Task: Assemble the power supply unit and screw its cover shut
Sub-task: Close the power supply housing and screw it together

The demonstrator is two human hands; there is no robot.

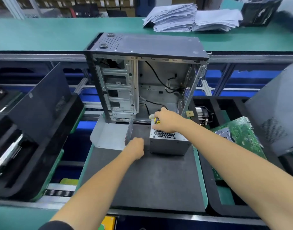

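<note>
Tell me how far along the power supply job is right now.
Done: the power supply box stands on the black mat, in front of the open computer case. In hand: the right hand rests on top of the box and holds a yellow-handled screwdriver; the left hand is curled beside the box. Left: the bent metal cover lies apart, unfitted, so covering and screwing remain.

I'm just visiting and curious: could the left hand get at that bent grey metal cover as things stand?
Probably yes. The left hand is right beside the upright flange of the metal cover, with nothing between them; the right hand is busy on the power supply box.
</note>
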